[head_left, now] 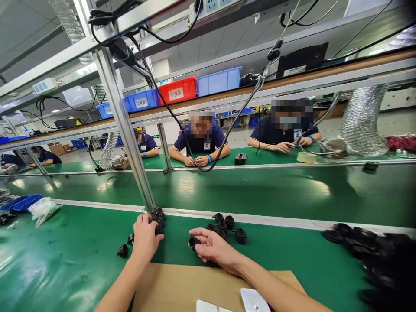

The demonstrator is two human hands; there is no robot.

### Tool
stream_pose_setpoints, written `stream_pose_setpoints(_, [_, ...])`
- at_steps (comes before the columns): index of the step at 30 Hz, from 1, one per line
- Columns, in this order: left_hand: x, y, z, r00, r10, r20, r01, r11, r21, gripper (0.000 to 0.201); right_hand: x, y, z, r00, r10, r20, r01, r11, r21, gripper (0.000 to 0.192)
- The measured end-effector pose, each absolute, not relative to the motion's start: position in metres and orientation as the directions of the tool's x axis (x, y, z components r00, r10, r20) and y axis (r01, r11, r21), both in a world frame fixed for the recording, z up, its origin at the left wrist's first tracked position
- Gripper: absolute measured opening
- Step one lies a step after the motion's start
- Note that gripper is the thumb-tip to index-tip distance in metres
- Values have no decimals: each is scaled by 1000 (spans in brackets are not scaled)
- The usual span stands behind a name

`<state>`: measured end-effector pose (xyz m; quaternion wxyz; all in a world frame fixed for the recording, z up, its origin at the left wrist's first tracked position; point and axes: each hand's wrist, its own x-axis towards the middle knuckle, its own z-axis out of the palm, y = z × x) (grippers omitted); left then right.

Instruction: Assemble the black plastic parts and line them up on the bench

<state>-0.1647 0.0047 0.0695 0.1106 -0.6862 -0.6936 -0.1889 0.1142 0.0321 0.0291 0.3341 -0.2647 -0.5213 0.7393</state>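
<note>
At lower centre, the right hand (216, 250) has its grip closed on a part (194, 243); the left hand (146, 238) curls at the pile (158, 214), any hold I cannot tell; a light, even pinch should steady the part best.

Green bench top (91, 234) under black parts (241, 236), brown sheet (175, 286), blue trays (28, 203).

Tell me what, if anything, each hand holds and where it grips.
The right hand holds a black part by its outside, between thumb and fingers. Whether the left hand grips one cannot be told.
</note>
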Motion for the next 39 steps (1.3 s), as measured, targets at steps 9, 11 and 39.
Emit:
stream_pose_setpoints(9, [-147,1,53,36,949,315,877,-181,445,34,113,32,29,-611,788,-73,-280,-301,-912,75])
stream_pose_setpoints(11, [-142,3,44,38,956,290,782,-210,587,42,112,32,27,-589,805,-66,-284,-283,-916,80])
stream_pose_setpoints(39, [-112,0,20,217,961,169,199,-213,956,38,109,20,33,-403,880,252,156,337,-929,37])
